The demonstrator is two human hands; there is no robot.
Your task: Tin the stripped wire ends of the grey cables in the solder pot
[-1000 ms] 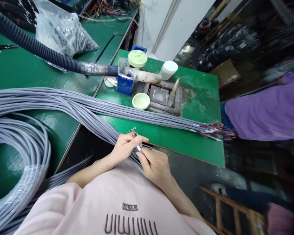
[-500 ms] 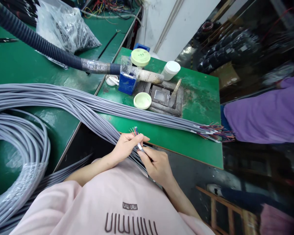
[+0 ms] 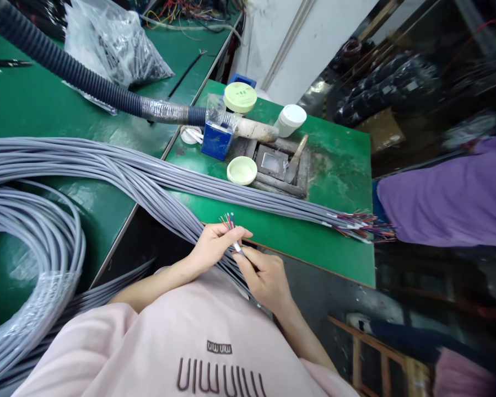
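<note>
Close to my body, both hands are closed on the end of one grey cable (image 3: pixel 237 248). My left hand (image 3: pixel 215 242) pinches it near the white band, where thin coloured wires (image 3: pixel 228 220) fan out above the thumb. Lower down, my right hand (image 3: pixel 267 275) grips the grey jacket between thumb and fingers. A bundle of grey cables (image 3: pixel 177 218) passes beneath and behind my hands. Another grey cable bundle (image 3: pixel 248 197) lies across the green bench, its stripped wire ends (image 3: pixel 367 225) spread at the right.
Beyond the cables sit a solder pot (image 3: pixel 273 162) with a scraper (image 3: pixel 296 159), a pale green dish (image 3: pixel 242 170), a white tub (image 3: pixel 290 119) and a ribbed hose (image 3: pixel 107 94). Coiled cable (image 3: pixel 72 242) lies left. A person's purple sleeve (image 3: pixel 446 198) is at the right.
The view has shifted very slightly. Both hands keep their hold on the cable end, and the coloured wires have tilted a little.
</note>
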